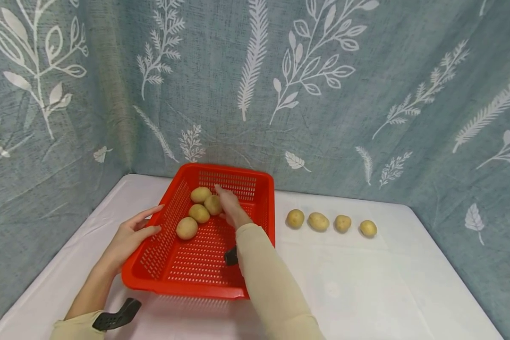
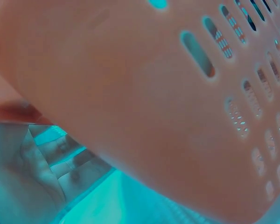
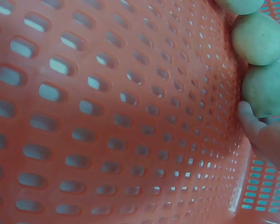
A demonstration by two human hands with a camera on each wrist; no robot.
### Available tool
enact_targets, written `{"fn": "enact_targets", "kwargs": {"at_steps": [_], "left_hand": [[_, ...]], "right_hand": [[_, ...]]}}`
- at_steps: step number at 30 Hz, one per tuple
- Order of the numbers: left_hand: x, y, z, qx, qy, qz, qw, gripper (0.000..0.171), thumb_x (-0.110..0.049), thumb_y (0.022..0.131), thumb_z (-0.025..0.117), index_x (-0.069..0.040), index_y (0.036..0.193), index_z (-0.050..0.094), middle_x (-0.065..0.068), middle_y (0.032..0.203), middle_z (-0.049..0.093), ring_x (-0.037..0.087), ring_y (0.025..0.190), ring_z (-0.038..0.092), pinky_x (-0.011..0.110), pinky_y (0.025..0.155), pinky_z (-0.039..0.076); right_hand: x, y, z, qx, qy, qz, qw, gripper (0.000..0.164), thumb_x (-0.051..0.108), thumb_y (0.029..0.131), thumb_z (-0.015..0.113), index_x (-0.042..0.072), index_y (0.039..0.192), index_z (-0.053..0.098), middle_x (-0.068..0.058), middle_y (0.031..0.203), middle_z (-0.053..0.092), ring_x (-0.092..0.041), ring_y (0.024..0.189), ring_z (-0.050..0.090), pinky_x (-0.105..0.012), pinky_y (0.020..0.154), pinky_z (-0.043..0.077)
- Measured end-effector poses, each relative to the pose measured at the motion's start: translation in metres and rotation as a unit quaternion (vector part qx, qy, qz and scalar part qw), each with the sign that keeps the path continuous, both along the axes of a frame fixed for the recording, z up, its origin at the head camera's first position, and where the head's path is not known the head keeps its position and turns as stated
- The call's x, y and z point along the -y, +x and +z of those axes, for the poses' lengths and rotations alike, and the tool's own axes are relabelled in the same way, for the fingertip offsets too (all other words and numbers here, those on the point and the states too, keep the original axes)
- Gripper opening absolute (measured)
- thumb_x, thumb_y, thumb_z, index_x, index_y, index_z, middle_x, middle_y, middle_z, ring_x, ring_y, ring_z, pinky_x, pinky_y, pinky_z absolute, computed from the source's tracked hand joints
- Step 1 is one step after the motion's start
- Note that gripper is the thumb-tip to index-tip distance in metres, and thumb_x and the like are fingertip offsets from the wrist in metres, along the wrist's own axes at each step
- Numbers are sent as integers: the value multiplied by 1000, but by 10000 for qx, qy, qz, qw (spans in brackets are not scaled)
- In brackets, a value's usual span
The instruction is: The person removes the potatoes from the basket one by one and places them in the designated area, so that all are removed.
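Note:
A red plastic basket (image 1: pixel 208 289) with slotted walls stands on the table, several potatoes grouped along its left side. My left hand (image 1: pixel 129 241) holds the basket's left rim, thumb over the edge. In the left wrist view the basket wall (image 2: pixel 130 107) hides part of that hand's grip. My right hand (image 1: pixel 233 208) reaches inside the basket and grips the rightmost potato (image 1: pixel 213 205) from its right side. In the right wrist view the thumb lies against this potato (image 3: pixel 266 91), which sits close beside another potato (image 3: pixel 259 37). The other fingers are mostly hidden there.
Right of the basket, several loose potatoes (image 1: pixel 318 221) lie in a row on the white tablecloth (image 1: pixel 365 283). A blue-grey curtain (image 1: pixel 221 94) with white leaf prints hangs behind and at both sides of the table. Black wrist mounts (image 1: pixel 116 315) sit on the sleeves.

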State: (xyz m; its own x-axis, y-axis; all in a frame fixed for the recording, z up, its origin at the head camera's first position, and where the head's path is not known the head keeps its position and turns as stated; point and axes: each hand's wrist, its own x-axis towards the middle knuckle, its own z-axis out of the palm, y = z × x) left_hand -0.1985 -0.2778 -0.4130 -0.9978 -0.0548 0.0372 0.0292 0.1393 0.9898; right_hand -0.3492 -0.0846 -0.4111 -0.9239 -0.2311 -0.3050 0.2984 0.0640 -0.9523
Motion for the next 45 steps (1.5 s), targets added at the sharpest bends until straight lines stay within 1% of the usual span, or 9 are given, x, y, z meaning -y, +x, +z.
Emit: {"fn": "enact_targets", "kwargs": {"at_steps": [6,12,17,19,24,27,33,42,45], "left_hand": [[1,1,-1,33,39,4,10000,54,-14,98,51,-5,147,32,21,118,53,15,85,63,35,69,56],[1,1,0,32,57,-3,10000,53,-14,98,51,-5,147,33,18,116,54,15,85,63,35,69,56],[0,1,-1,-5,119,-45,9999,53,-13,97,51,-4,146,33,16,114,55,16,84,64,37,68,57],[1,1,-1,8,133,-40,9999,53,-13,97,51,-4,147,33,15,113,56,16,83,64,37,68,57],[0,2,1,63,51,5,10000,54,-13,97,50,-4,147,32,19,114,54,16,83,64,37,68,57],[0,1,1,37,26,-18,10000,54,-14,97,50,-3,147,31,23,116,52,16,84,64,37,69,57],[-1,1,1,48,71,-39,10000,54,-13,97,50,-3,147,31,24,118,51,17,84,64,37,69,57],[0,1,0,-32,219,-122,9997,53,-12,97,51,-5,147,34,14,109,56,18,83,64,37,67,57],[0,2,0,-16,178,-81,9998,53,-12,97,51,-5,147,34,14,109,55,18,83,64,36,67,57]], "right_hand": [[2,0,-5,-53,317,-73,9995,46,37,95,54,5,129,56,-3,114,57,-20,102,54,-40,88,47],[1,4,-4,-222,800,-127,9965,21,25,92,59,6,99,67,2,86,55,-14,76,53,-32,75,50],[0,7,-5,-378,894,127,9952,29,21,94,59,1,114,59,-5,102,58,-20,96,58,-36,85,50],[0,8,-4,-449,893,184,9948,40,20,94,60,-1,127,52,-8,111,58,-22,101,58,-36,85,51],[1,8,-7,-616,1047,171,9925,37,18,91,64,-1,122,55,-4,96,56,-15,79,54,-30,73,51],[2,7,-9,-705,1179,110,9905,41,19,89,68,-1,122,55,-3,93,55,-14,74,54,-27,68,51],[0,5,-11,-1000,1673,126,9807,47,23,86,72,-1,122,55,-8,104,59,-18,86,55,-27,75,50],[0,4,-13,-1222,2065,226,9705,55,27,83,73,0,127,53,-12,115,58,-23,101,55,-34,89,46],[1,4,-13,-1175,2033,211,9718,55,27,82,73,1,127,53,-11,114,58,-23,101,54,-35,89,46]]}}
